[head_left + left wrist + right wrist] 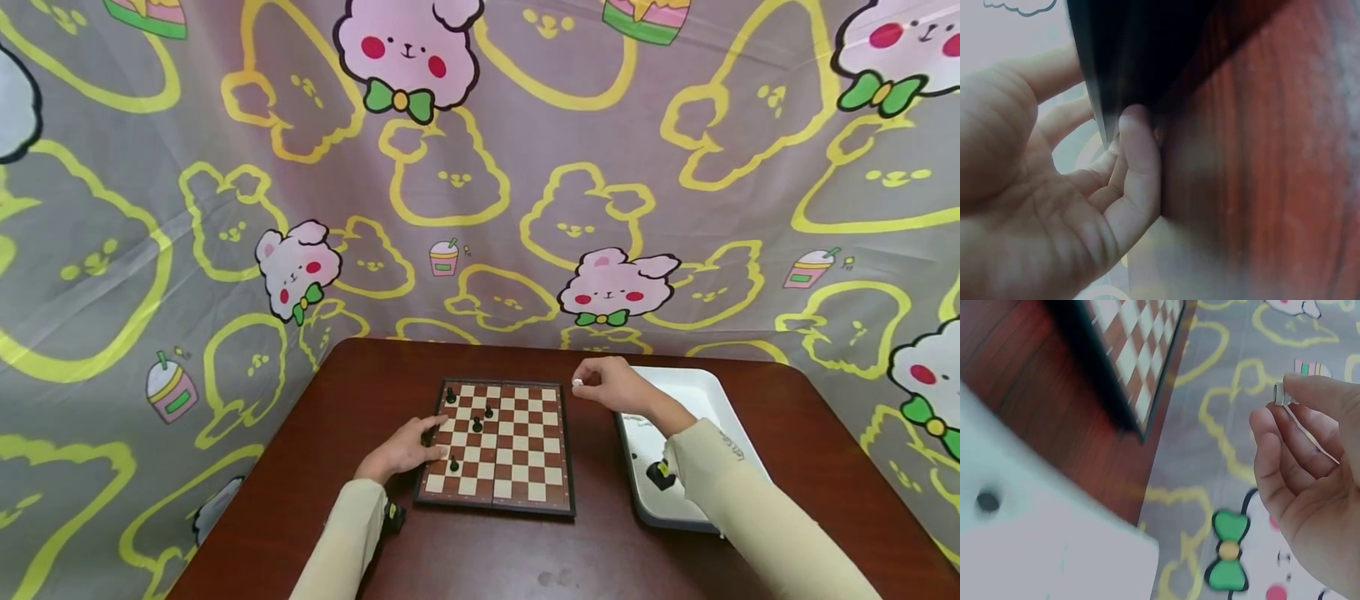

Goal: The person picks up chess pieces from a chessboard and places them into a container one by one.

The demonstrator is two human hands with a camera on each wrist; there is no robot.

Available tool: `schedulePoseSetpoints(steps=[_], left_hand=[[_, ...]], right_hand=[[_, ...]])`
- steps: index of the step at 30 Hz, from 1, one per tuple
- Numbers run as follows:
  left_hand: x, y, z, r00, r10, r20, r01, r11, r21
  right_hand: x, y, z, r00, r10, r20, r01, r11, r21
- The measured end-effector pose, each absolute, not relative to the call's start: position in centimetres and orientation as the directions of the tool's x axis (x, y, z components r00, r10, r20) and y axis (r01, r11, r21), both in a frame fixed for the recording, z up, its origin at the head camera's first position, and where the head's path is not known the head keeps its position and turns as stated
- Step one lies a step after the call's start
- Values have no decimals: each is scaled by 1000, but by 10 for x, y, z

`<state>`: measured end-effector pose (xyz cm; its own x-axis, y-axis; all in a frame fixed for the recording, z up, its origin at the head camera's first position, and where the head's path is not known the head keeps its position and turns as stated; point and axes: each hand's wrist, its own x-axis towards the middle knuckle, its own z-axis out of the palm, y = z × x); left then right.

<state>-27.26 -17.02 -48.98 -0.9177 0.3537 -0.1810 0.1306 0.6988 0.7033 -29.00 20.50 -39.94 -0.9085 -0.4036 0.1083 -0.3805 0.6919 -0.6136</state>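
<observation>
A brown-and-white chessboard (529, 454) with a dark rim lies on the table, several black chess pieces (477, 425) standing on its left half. My left hand (405, 447) grips the board's left edge. Its thumb and forefinger reach over the playing surface, and in the left wrist view curled fingers (1138, 159) sit against the dark underside. Off the board's far right corner, my right hand (617, 385) pinches a small white chess piece (1281, 394) between thumb and fingertips, above the table. Which piece it is, I cannot tell.
To the right of the board stands a white tray (693, 385), partly covered by the right forearm, with white pieces and a small black one (988, 500) in it. The brown table (592, 558) ends at a patterned cloth wall (517, 250) behind and at the sides.
</observation>
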Motion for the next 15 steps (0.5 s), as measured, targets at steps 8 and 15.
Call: schedulePoseSetpoints(steps=[8,15], left_hand=[[-273,-171,-490,-912,375,-168,147,679,720],[-274,-172,-493,-910,382,-164,158,683,713]], right_hand=[[-289,256,-415,-917,-374,140,-381,715,-587],[-287,288,-429,-929,-346,131,-359,757,-546]])
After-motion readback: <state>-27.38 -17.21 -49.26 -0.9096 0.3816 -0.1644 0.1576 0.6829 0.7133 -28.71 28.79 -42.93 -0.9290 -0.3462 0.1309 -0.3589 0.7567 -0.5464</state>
